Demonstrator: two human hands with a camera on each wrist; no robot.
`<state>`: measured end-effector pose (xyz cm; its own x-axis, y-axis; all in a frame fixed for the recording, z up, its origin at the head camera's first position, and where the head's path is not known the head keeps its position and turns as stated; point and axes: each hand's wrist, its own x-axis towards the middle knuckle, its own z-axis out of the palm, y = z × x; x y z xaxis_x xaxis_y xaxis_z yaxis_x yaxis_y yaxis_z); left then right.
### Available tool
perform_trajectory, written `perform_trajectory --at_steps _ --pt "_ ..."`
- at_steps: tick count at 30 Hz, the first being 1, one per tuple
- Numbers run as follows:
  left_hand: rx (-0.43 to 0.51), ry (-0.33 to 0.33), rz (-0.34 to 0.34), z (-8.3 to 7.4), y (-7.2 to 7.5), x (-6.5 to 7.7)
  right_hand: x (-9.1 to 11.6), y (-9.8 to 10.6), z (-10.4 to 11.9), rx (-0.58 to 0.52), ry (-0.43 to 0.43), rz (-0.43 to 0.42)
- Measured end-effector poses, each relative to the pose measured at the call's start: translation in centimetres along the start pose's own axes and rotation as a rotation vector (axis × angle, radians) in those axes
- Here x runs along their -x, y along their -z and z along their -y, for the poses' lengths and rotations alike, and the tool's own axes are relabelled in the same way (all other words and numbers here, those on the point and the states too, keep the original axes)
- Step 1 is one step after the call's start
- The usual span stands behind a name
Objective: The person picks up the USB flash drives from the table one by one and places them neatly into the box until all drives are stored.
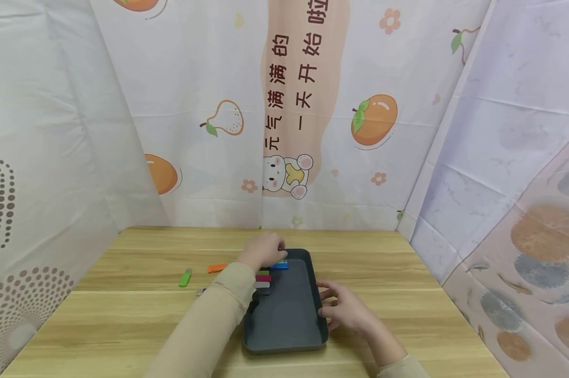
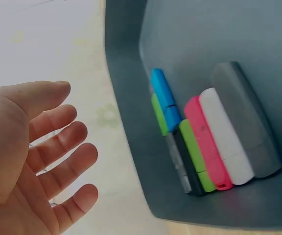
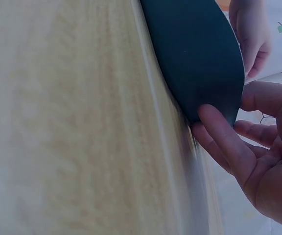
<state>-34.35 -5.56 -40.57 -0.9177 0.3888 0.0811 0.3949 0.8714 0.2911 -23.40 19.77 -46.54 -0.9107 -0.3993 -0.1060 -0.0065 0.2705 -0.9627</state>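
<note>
A dark grey tray [image 1: 289, 315] lies on the table with several USB flash drives along its left side. The left wrist view shows a blue flash drive [image 2: 165, 100], a pink one [image 2: 208, 142], a white one [image 2: 226, 137] and a grey one [image 2: 246, 120], with green and black ones beside them. My left hand [image 1: 264, 249] is over the tray's far left corner; the left wrist view shows its fingers [image 2: 65, 164] loosely bent, holding nothing. Against the tray's outer right wall rest the fingertips of my right hand [image 1: 345, 308], fingers loosely spread.
Left of the tray, a green flash drive [image 1: 185, 277] and an orange one [image 1: 216, 268] lie on the wooden table [image 1: 123, 315]. Another small drive [image 1: 201, 291] is partly covered by the left sleeve. Printed curtains [image 1: 194, 68] hang behind and at both sides.
</note>
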Motion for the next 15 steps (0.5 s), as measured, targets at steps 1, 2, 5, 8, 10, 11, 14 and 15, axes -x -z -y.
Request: perform_trajectory --at_steps 1,2,5,8,10,11,14,15 --pt "0.000 -0.010 -0.005 -0.1 0.2 0.1 0.0 0.0 0.0 -0.001 -0.001 0.002" --pt "-0.003 -0.020 -0.011 -0.1 0.3 0.1 0.0 0.0 0.0 -0.001 0.000 0.003" --pt "-0.014 -0.050 -0.031 -0.1 0.6 0.3 0.0 0.0 0.0 -0.005 0.006 0.009" --pt "-0.006 -0.069 -0.044 -0.1 0.9 0.6 0.1 0.0 0.0 -0.006 0.008 0.010" --pt "0.003 -0.082 -0.051 -0.1 1.2 0.8 0.1 0.0 0.1 -0.006 0.005 0.008" --pt "0.008 -0.085 -0.051 0.0 1.4 1.0 0.1 0.0 0.1 -0.006 0.005 0.008" --pt "0.014 -0.088 -0.053 0.2 1.9 1.4 0.1 0.0 0.0 -0.003 0.006 0.004" --pt "0.016 -0.088 -0.054 0.3 2.0 1.5 0.1 0.0 0.1 -0.005 0.007 0.005"
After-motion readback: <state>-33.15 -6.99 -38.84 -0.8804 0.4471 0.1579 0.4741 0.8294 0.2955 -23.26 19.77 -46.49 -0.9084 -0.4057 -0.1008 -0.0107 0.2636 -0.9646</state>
